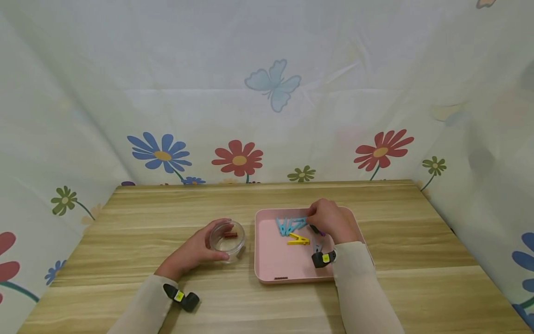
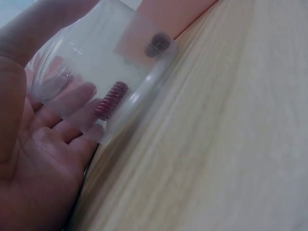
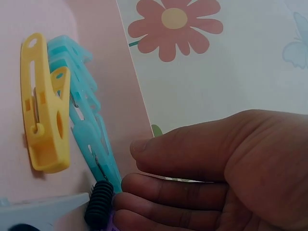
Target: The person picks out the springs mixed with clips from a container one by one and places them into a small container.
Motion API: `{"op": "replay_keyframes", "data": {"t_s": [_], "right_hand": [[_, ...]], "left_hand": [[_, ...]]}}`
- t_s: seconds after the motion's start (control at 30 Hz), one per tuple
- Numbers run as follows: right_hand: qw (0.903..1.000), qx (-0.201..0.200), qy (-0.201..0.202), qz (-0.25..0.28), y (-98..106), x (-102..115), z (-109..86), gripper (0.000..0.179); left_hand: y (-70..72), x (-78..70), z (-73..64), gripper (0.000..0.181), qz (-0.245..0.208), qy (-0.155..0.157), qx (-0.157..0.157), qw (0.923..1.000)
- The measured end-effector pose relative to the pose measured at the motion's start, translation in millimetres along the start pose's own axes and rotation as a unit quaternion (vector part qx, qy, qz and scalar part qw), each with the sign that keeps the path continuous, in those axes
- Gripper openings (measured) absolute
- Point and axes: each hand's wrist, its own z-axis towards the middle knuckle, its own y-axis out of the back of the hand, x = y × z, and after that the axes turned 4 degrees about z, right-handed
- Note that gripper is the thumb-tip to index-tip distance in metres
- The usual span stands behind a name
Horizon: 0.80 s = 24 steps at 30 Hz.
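Note:
My left hand (image 1: 200,248) grips a clear round jar (image 1: 227,248), thumb on the near side and fingers round the far side. Inside the jar lies a dark red coil spring (image 2: 111,100), with another small dark piece (image 2: 159,44) higher up in the left wrist view. Over the far right part of the pink tray (image 1: 267,266) is my right hand (image 1: 331,220), fingers extended, thumb apart from them. Its fingertips come right up to a black coil spring (image 3: 99,206) and a bit of purple (image 3: 113,222). Blue clothespins (image 3: 79,91) and a yellow clothespin (image 3: 44,108) lie beside them.
A pale grey clip (image 3: 41,211) is in the tray near the black spring. Another dark coil (image 1: 281,278) lies by the tray's front wall. The wooden table (image 1: 175,204) runs back to a flower-printed curtain (image 1: 200,111).

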Motion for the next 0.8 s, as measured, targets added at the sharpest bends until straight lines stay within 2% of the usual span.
{"op": "replay_keyframes", "data": {"t_s": [0.27,0.5,0.7,0.8], "right_hand": [[0.9999,-0.001,-0.013,0.008,-2,0,0.7,0.018],[0.9973,0.008,-0.027,0.068,-7,1,2.6,0.015],[0.9942,0.014,-0.008,0.107,-10,1,4.7,0.014],[0.9947,0.01,0.007,0.102,-11,0,5.6,0.013]], "left_hand": [[0.0,0.8,0.9,0.085,-0.001,0.009,-0.002,1.0],[-0.2,0.6,-0.4,0.084,-0.01,0.011,0.002,0.9999],[-0.2,1.1,-0.4,0.083,-0.013,0.01,0.004,0.9999],[-0.2,1.3,0.0,0.082,-0.012,0.012,0.003,0.9999]]}}
